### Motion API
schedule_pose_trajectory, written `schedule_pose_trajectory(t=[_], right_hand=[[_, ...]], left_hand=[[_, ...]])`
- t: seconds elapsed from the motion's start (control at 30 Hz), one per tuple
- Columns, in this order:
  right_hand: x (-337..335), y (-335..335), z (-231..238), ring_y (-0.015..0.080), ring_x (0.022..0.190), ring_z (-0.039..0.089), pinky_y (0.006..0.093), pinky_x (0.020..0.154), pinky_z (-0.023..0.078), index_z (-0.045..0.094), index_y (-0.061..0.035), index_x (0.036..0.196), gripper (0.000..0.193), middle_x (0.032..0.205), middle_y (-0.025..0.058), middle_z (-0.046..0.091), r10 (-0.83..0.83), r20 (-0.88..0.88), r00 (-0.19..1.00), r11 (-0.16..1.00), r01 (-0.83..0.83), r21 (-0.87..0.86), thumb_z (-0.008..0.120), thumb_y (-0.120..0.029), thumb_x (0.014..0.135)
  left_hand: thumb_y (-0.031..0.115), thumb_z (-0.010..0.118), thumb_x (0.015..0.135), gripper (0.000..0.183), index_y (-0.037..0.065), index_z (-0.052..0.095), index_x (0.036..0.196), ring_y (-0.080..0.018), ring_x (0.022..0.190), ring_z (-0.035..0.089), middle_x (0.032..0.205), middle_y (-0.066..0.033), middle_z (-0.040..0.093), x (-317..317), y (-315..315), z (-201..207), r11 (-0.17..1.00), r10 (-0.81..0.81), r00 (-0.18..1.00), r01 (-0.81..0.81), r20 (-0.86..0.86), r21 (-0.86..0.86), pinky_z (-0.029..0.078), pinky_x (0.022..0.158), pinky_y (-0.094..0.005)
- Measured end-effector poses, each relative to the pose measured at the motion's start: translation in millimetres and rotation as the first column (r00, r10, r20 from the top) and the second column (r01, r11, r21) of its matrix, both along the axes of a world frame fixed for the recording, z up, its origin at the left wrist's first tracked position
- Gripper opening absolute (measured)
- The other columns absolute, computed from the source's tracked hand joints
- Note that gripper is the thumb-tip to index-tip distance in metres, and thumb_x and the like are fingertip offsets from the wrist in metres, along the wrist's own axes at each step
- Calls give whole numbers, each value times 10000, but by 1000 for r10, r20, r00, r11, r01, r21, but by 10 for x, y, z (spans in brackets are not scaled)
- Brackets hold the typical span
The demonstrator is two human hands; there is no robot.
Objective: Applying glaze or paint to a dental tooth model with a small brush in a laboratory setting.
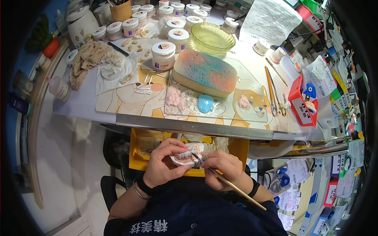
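Note:
Over a yellow drawer [238, 157] below the table edge, my left hand [162, 162] grips a dental model [182, 161] with a pale base and a row of whitish teeth. Between the fingers of my right hand [224, 169] is a slim brush [236, 187] with a wooden handle that slants down to the right. Its dark tip meets the teeth on the model, or comes very near them. Fingers hide part of the model's left side.
On the table's glass plate [173, 114] lie pink and blue pastes [205, 104] beside a multicoloured sponge [204, 72]. Behind stand a green glass bowl [212, 37] and several lidded jars [163, 56]. Brushes [271, 84] and a red tray [297, 98] are at the right.

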State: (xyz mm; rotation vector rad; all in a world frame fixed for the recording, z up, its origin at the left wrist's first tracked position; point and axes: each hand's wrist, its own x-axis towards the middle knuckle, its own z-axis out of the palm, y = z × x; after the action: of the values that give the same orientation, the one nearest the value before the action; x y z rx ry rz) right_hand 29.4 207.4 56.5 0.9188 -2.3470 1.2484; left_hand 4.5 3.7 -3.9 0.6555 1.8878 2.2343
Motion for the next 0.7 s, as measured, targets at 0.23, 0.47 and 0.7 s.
schedule_pose_trajectory(t=[0.23, 0.47, 0.7], right_hand=[[2, -38, -22, 282, 677, 639, 316, 585, 532, 579, -2, 883, 260, 813, 143, 600, -24, -79, 997, 999, 20, -47, 642, 44, 636], [4, -66, -27, 294, 695, 642, 371, 751, 569, 571, 14, 884, 285, 795, 141, 594, 2, -106, 994, 1000, 0, 22, 650, 59, 614], [9, -61, -5, 287, 704, 644, 369, 764, 571, 572, 14, 885, 286, 800, 138, 594, -2, -107, 994, 998, 9, 58, 654, 51, 614]], left_hand=[[50, 769, 668, 369, 13, 636, 1010, -156, 999, 544, 1103, -102, 528, 21, 37, -5, 998, 7, 1000, -8, 15, 56, 453, 860, -267], [47, 770, 677, 374, 13, 636, 1025, -145, 1008, 535, 1119, -92, 507, 26, 33, 2, 999, 9, 1000, -10, 14, 49, 457, 855, -257], [50, 772, 678, 375, 16, 636, 1025, -144, 1011, 533, 1115, -88, 506, 28, 38, 0, 998, 12, 1000, -13, 21, 61, 457, 855, -258]])
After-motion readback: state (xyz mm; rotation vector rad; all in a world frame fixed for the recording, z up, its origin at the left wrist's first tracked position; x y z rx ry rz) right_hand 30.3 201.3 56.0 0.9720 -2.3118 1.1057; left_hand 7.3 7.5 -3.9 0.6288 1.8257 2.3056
